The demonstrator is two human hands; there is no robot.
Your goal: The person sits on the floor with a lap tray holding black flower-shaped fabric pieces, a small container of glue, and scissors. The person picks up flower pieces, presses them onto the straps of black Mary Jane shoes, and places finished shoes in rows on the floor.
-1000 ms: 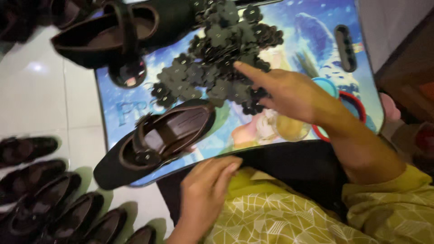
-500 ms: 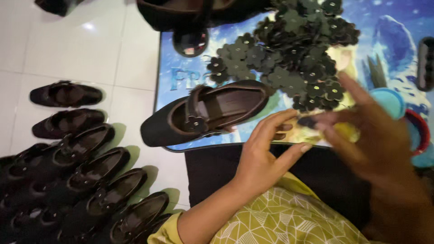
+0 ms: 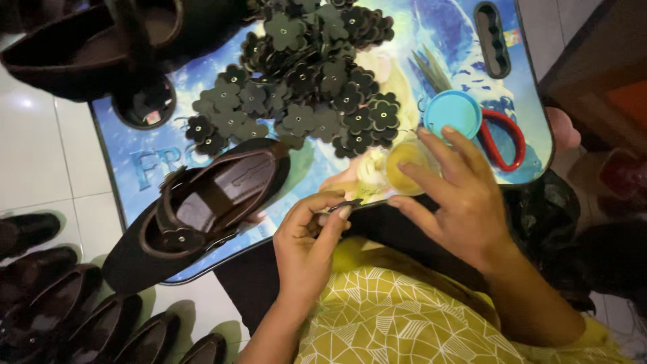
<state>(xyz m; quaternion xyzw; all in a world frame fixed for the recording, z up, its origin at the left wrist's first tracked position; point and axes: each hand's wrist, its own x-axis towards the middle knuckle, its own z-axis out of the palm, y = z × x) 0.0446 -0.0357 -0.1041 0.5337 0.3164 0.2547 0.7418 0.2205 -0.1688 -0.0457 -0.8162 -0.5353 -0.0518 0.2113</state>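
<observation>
Head view | left grip pinches dark flower piece at fingertips | right grip released, just beside

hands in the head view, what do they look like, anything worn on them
Both hands, left and right, are bare: no gloves, rings or watch show. The forearms are bare too. A yellow garment with a thin white geometric line pattern shows below them.

matt black shoe, glossy plastic tray
</observation>
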